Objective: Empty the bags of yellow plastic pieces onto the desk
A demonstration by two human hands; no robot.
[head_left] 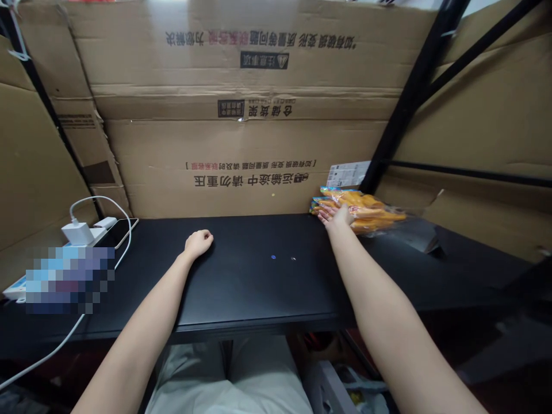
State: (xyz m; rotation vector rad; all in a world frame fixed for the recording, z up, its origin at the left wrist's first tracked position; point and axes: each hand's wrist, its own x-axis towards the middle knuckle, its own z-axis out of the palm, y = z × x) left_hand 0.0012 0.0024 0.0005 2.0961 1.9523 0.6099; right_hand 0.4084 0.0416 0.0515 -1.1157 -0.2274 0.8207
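Observation:
My left hand [199, 244] rests on the black tabletop [245, 282], curled into a loose fist with nothing showing in it. Over at the back right, my right hand [335, 216] lies against the left end of some clear plastic packets of orange items [371, 206], its fingers spread. The packets are stacked on one another, and what the orange items are cannot be made out. Two tiny bits, one a blue speck [273, 257], lie on the tabletop between my hands.
Cardboard panels [241, 144] wall the back and sides, with a black metal post [414, 92] at right. On the left are a white charger [78, 233], a phone [121, 233], a white cable [128, 244] and a pixelated object [69, 279]. A grey box [330, 385] stands below the table edge.

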